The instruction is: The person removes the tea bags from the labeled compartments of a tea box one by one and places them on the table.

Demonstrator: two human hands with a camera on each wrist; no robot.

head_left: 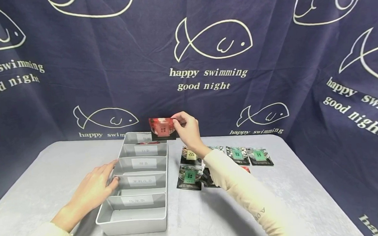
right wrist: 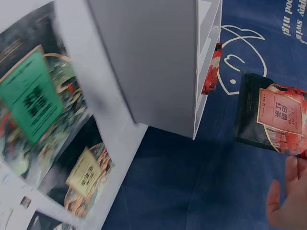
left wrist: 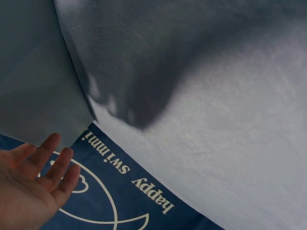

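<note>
A red and black tea packet is pinched at its upper right corner by my right hand. It hangs upright over the back end of the grey divided box; the right wrist view also shows the packet, held up apart from the box. My left hand rests against the box's left rim with fingers lightly bent, and the left wrist view shows that hand along the outer wall. Another red packet shows inside the box near the back, mostly hidden by the walls.
Right of the box lie several tea packets, among them a green-labelled one, a yellow-labelled one and another green one. My right sleeve covers some. White paper labels mark the compartments. A blue curtain stands behind the table.
</note>
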